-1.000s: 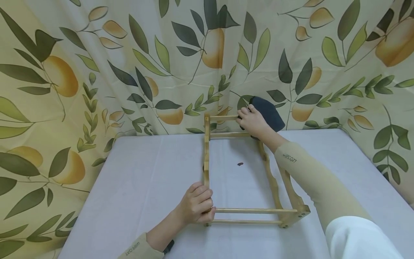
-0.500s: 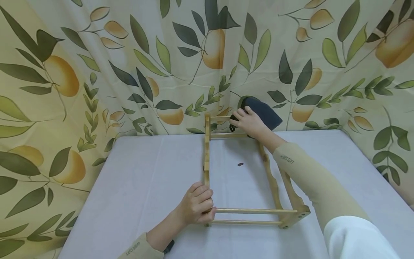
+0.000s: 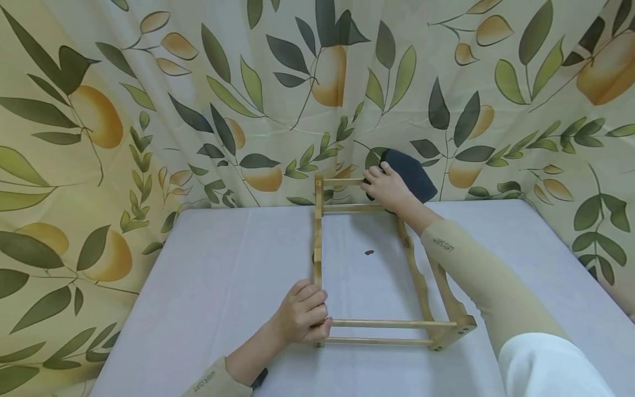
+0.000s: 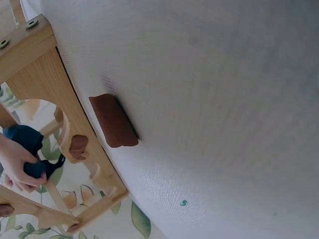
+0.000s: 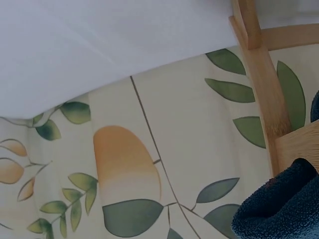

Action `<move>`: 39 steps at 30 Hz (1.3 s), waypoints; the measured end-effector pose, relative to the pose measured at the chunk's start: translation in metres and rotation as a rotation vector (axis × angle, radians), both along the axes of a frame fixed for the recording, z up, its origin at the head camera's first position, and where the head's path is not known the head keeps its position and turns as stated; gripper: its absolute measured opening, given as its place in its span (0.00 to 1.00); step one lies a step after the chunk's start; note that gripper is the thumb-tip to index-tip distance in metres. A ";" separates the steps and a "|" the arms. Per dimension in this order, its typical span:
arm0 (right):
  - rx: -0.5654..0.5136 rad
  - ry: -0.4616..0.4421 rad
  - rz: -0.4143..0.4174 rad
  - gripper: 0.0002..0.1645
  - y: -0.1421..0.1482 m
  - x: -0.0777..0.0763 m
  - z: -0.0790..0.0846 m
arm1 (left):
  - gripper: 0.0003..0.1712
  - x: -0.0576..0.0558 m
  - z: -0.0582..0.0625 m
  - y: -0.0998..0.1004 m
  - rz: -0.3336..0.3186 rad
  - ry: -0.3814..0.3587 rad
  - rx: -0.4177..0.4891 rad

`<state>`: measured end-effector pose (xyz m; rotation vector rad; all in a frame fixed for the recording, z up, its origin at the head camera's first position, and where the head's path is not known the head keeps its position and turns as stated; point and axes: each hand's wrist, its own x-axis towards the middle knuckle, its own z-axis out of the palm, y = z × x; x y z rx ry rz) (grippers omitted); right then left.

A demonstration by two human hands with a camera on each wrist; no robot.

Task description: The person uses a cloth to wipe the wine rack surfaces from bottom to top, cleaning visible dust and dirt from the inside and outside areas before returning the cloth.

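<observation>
A pale wooden rack [image 3: 421,286] with round rails stands on the white-covered table. My left hand [image 3: 303,313] grips its left side near the front corner. At the far right corner my right hand [image 3: 389,186] holds a dark navy cloth [image 3: 410,175] against the top back rail [image 3: 342,182]. The cloth shows a fuzzy, towel-like surface [image 5: 279,204] in the right wrist view, folded next to the wood. In the left wrist view, the right hand [image 4: 20,167] bunches the cloth around a rail. A brown patch [image 4: 79,147] marks the rack's inner wood.
Beside the rack, a brown block-like piece [image 4: 113,121] lies on the white cover in the left wrist view. A small brown spot [image 3: 369,252] shows inside the rack's outline. A fruit-and-leaf patterned curtain [image 3: 278,110] hangs right behind the table [image 3: 223,264].
My right hand and the navy cloth slid left along the back rail, then returned right to about where they were. The left hand and the rack have stayed put.
</observation>
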<state>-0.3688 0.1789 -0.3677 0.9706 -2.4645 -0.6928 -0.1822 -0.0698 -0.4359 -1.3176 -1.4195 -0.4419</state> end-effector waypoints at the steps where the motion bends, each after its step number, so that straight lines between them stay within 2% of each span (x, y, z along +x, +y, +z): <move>1: -0.005 -0.011 0.000 0.17 0.000 0.000 0.000 | 0.13 0.000 0.000 0.000 0.000 -0.003 0.001; 8: -0.050 -0.055 -0.004 0.23 0.000 0.003 0.008 | 0.13 0.002 0.001 -0.001 0.018 -0.021 0.002; 16: -0.078 -0.039 0.055 0.25 -0.002 0.014 0.022 | 0.14 0.003 0.002 -0.003 0.046 -0.022 -0.020; 20: -0.111 0.011 0.110 0.23 -0.003 0.021 0.029 | 0.14 0.003 0.002 -0.004 0.048 -0.032 -0.045; 25: -0.186 0.127 0.230 0.19 -0.004 0.028 0.041 | 0.13 0.004 0.002 -0.006 0.044 -0.053 -0.085; 29: -0.256 0.189 0.300 0.19 0.001 0.036 0.052 | 0.14 0.002 0.004 -0.007 0.035 -0.057 -0.123; 39: -0.308 0.199 0.314 0.24 0.021 0.063 0.071 | 0.15 -0.001 0.006 -0.006 -0.012 -0.090 -0.170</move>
